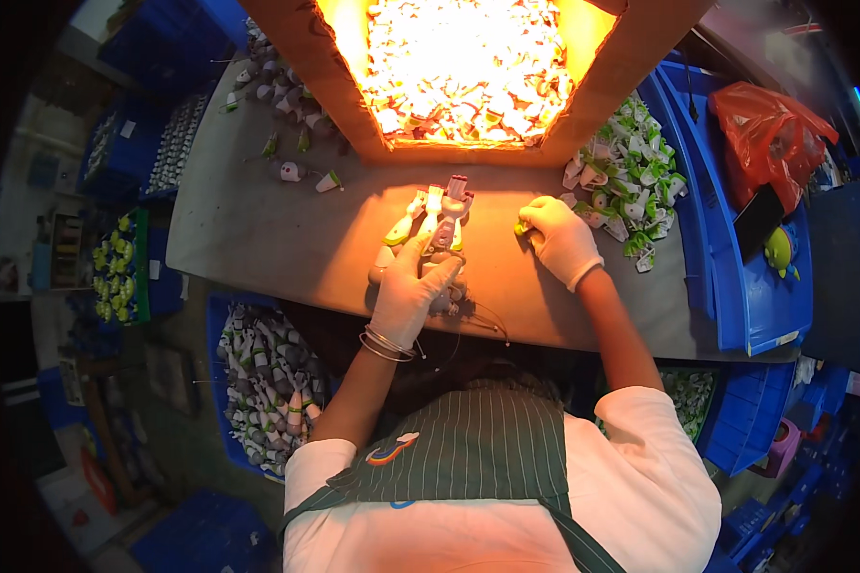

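My left hand (408, 291), in a white glove, is closed around part of a cluster of small plastic toy figures (446, 218). They are whitish with yellow-green and dark pink ends, and their tips point away from me. Thin cords hang below them toward the table's near edge. To the right, my gloved right hand (561, 241) pinches a small yellow-green plastic piece (522, 228) just above the grey table (334, 253). Its fingers hide most of that piece.
A brightly lit cardboard box (468, 156) of small parts stands at the back. White-and-green parts (631, 181) lie heaped at right, beside blue trays (745, 306) and a red plastic bag (769, 134). Grey-and-white pieces (291, 105) lie back left. A blue bin of figures (268, 382) sits below left.
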Action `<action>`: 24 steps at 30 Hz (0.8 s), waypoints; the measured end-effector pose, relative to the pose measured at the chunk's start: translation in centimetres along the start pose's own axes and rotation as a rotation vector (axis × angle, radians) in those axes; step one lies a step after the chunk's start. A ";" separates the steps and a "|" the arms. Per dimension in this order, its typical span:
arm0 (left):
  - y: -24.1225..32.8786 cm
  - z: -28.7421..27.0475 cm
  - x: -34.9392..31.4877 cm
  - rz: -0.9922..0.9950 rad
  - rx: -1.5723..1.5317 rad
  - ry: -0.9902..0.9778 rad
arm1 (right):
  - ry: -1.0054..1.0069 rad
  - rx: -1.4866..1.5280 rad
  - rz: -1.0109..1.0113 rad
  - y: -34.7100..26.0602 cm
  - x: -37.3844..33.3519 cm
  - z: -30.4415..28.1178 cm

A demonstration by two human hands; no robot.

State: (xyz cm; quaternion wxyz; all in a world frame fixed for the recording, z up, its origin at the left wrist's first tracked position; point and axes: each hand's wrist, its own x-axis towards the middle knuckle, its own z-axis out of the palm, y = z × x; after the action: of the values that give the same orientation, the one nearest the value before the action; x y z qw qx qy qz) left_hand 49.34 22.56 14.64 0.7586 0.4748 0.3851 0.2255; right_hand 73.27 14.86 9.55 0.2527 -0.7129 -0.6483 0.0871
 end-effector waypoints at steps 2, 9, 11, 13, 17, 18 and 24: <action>-0.3 0.1 0.0 0.033 -0.004 0.015 | 0.080 0.068 -0.029 -0.8 0.7 0.6; -0.8 0.6 0.3 0.335 0.385 0.205 | -0.014 0.399 -0.087 -6.8 1.5 1.4; -0.2 0.5 0.3 0.293 0.378 0.214 | -0.005 0.480 -0.071 -7.0 1.8 1.4; -0.6 -0.4 0.4 0.166 0.186 0.172 | 0.003 0.558 -0.056 -7.2 1.9 1.3; -2.4 -0.9 0.1 0.400 0.390 0.204 | -0.194 1.516 0.436 -7.6 1.6 2.0; -2.4 -0.9 0.2 0.412 0.424 0.222 | -0.192 1.693 0.473 -7.6 1.6 2.2; -1.4 -2.2 -0.4 0.205 0.157 0.070 | -0.096 1.687 0.405 -8.3 1.4 3.0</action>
State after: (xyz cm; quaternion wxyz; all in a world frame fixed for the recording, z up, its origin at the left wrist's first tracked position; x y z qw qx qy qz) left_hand 47.26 22.88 13.02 0.6784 0.5613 0.3772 0.2872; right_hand 64.81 17.24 11.24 0.6490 -0.3846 -0.2377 0.6119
